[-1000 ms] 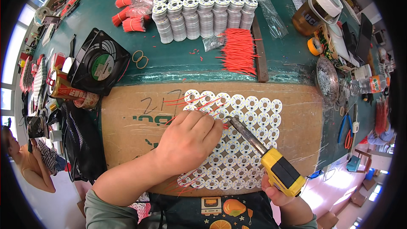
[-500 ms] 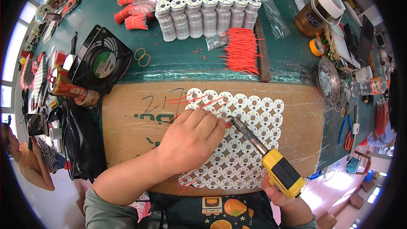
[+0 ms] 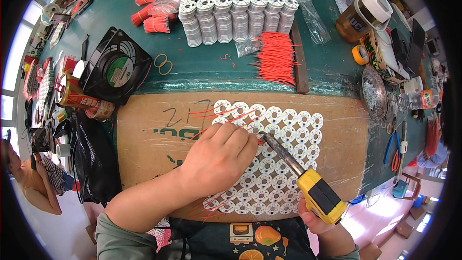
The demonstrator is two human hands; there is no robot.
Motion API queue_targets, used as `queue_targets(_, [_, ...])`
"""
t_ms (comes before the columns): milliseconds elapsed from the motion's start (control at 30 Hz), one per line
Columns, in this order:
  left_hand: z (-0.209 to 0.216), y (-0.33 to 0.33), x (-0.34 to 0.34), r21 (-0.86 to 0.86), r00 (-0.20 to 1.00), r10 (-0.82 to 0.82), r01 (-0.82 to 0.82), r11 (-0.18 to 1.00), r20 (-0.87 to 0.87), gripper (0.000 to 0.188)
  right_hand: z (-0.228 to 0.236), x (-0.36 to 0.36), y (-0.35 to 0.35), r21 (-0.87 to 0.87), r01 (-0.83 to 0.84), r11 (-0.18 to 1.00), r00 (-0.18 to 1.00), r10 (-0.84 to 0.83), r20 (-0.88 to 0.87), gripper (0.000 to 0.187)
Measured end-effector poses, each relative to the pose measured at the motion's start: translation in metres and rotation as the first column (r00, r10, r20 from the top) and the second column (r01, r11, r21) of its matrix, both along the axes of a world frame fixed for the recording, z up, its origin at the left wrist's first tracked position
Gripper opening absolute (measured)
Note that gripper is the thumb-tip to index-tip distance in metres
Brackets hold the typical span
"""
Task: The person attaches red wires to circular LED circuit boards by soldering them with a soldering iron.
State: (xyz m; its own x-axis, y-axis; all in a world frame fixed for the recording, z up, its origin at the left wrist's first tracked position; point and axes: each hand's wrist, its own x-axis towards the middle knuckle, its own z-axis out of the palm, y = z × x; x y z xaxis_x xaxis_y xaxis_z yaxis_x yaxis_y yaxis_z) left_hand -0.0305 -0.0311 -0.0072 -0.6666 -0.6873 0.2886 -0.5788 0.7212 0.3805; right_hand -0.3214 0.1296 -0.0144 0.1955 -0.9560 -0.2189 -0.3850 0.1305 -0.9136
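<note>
My right hand (image 3: 314,219) grips the yellow-and-black handle of a soldering iron (image 3: 320,195). Its metal barrel slants up and left, and the tip rests on one of the round white LED boards (image 3: 267,165) laid out in rows. Beside the tip, my left hand (image 3: 219,156) is closed in a pinch, back of the hand upward. A bit of red wire (image 3: 260,141) shows at its fingertips; the rest of the grip is hidden. Red wires (image 3: 202,114) stick out leftward from boards in the upper rows, and others (image 3: 211,206) from the bottom row.
The boards lie on a cardboard sheet (image 3: 144,163). Beyond it stand stacked round boards (image 3: 221,19) and a pile of red wires (image 3: 276,60) beside a brown strip (image 3: 301,67). A black fan (image 3: 115,67) is at left; a metal dish (image 3: 374,91) and a lidded jug (image 3: 358,17) at right.
The view has shifted very slightly. Both hands and the soldering iron hold nearly the same place over the boards.
</note>
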Motion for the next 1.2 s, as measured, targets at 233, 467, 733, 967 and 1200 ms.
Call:
queue_targets(233, [0.0007, 0.0001, 0.0000, -0.003, 1.000, -0.008, 0.008, 1.000, -0.007, 0.025, -0.0007, -0.0018, 0.0002, -0.006, -0.028, 1.000, 0.999, 0.028, -0.029, 0.026])
queue_targets(467, [0.0000, -0.0001, -0.0001, -0.007, 1.000, -0.017, 0.017, 1.000, -0.015, 0.025, -0.0016, -0.0017, 0.0016, 0.027, -0.024, 0.999, 0.999, 0.025, -0.021, 0.026])
queue_targets(733, [-0.0022, -0.0011, -0.0001, -0.011, 0.999, -0.027, 0.027, 1.000, -0.024, 0.026, -0.0040, -0.0042, 0.0032, 0.027, -0.044, 0.999, 0.999, 0.045, -0.030, 0.023])
queue_targets(967, [-0.0008, -0.0002, -0.0004, -0.014, 0.999, -0.038, 0.037, 0.999, -0.029, 0.026, -0.0038, -0.0045, 0.0026, 0.000, -0.068, 0.998, 0.997, 0.068, -0.041, 0.023])
queue_targets(1200, [-0.0026, -0.0008, -0.0002, -0.013, 0.998, -0.050, 0.050, 0.999, -0.036, 0.027, -0.0055, -0.0041, 0.0026, 0.019, -0.032, 0.999, 0.999, 0.032, -0.007, 0.024])
